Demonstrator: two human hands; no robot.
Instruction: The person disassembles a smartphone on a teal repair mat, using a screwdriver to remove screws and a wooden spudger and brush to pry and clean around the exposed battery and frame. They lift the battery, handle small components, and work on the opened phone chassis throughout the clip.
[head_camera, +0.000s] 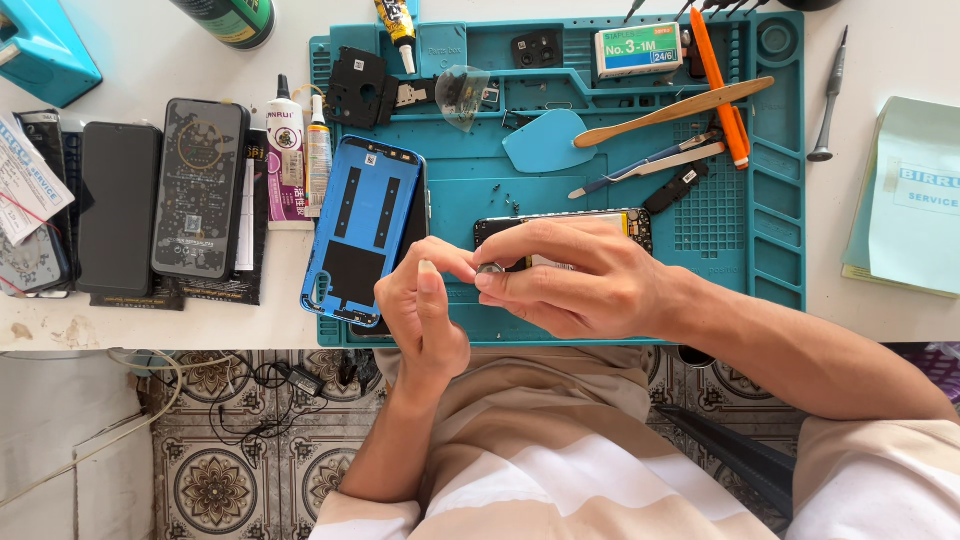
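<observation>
Head view: left hand (425, 310) and right hand (570, 280) pinch a small round grey metal part (490, 269) between fingertips, just above the teal silicone repair mat (770, 240). Opened black phone (620, 222) lies under the right hand; blue plastic back cover (358, 225) beside the left.

A white bench (150, 60) fills the upper part of the frame, brightly and evenly lit. Below it, at lower left, lies a floor (215, 485) of ornate patterned tiles, crossed by tangled black cables (265, 395).
</observation>
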